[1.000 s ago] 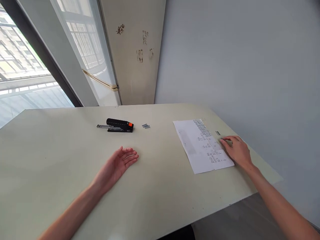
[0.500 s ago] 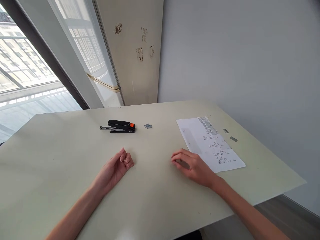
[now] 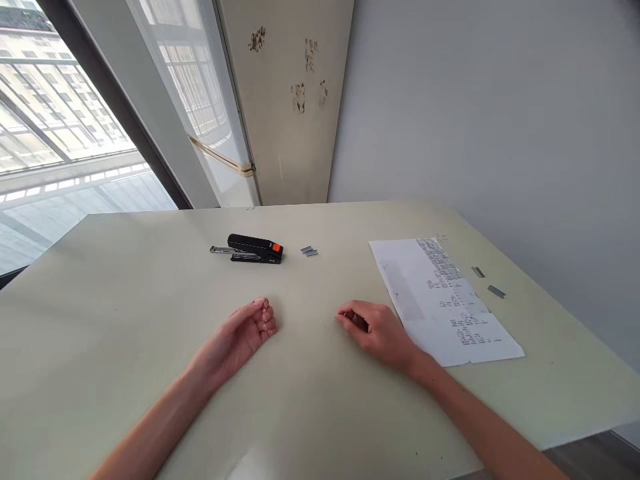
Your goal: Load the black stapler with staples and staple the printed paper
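My left hand rests on the pale table on its side, fingers curled in, with nothing visible in it. A short gap to its right, my right hand lies knuckles up with its fingers curled under; I see nothing held. A black stapler with an orange end lies farther back, its metal magazine slid out to the left. Two short staple strips lie just right of the stapler. A printed sheet of paper lies to the right of my right hand, not touched.
Two more staple strips lie beyond the paper near the table's right edge. A grey wall runs close along the right. A window and a stained cream panel stand behind the table's far edge.
My right hand has left the staple strips beside the paper and moved left to the middle of the table. My left hand's fingers have curled shut from an open palm.
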The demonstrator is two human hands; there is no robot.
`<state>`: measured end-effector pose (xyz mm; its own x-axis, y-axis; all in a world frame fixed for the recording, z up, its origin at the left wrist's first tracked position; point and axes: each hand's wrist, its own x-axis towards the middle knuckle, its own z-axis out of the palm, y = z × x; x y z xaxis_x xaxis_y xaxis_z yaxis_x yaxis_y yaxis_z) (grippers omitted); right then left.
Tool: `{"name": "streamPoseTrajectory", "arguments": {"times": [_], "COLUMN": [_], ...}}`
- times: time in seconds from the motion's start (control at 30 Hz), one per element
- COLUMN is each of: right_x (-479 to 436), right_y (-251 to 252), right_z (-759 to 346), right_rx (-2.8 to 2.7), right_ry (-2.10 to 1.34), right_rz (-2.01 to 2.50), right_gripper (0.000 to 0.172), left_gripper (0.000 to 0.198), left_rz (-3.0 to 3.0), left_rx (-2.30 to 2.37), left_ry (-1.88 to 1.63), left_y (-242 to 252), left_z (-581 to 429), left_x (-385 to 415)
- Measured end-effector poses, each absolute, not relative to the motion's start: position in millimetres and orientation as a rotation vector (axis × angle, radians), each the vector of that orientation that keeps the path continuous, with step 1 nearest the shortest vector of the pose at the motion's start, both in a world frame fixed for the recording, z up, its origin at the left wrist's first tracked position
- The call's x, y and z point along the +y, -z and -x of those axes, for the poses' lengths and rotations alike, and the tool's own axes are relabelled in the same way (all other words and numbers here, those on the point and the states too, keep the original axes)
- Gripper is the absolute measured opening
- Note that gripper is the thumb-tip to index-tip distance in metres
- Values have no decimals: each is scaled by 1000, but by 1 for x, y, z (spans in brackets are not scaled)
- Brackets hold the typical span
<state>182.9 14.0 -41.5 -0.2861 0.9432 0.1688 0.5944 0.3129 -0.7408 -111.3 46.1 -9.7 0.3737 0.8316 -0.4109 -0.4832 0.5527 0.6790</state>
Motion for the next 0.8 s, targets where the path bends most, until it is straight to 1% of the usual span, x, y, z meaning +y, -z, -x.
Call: {"name": "streamPoseTrajectory", "arguments": {"times": [0.13, 0.3, 0.37, 0.47, 0.57, 0.63, 0.73, 0.8], "right_x": [15, 9, 1, -17, -38, -51, -70, -78], "right_y": [39, 25, 20, 20, 28, 36, 48, 57], "right_z": [-182, -193, -206, -235, -271, -294, -319, -329], "right_rx": [-1998, -1925, -1886, -1860, -1850, -1808, -1731, -1706], "right_ry": [-742, -808, -750, -525, -253, -141, -99, -126], "right_rz": [1349, 1378, 1449, 1631, 1824, 1960, 2125, 2192], "right_gripper": [20, 23, 23, 23, 33, 42, 53, 57], "left_gripper": [16, 16, 16, 15, 15, 15, 17, 17], "left_rz": [-477, -430, -417, -395, -389, -396, -413, -427], "left_rx": [802, 792, 793, 798, 806, 807, 818, 827], "left_ry": [-869, -871, -879, -885, -882, -878, -869, -864], "left_y": [11, 9, 9, 8, 7, 7, 6, 6], "left_z": [112, 111, 111, 110, 110, 110, 110, 109], "left_x": [48, 48, 48, 48, 48, 49, 49, 48]}}
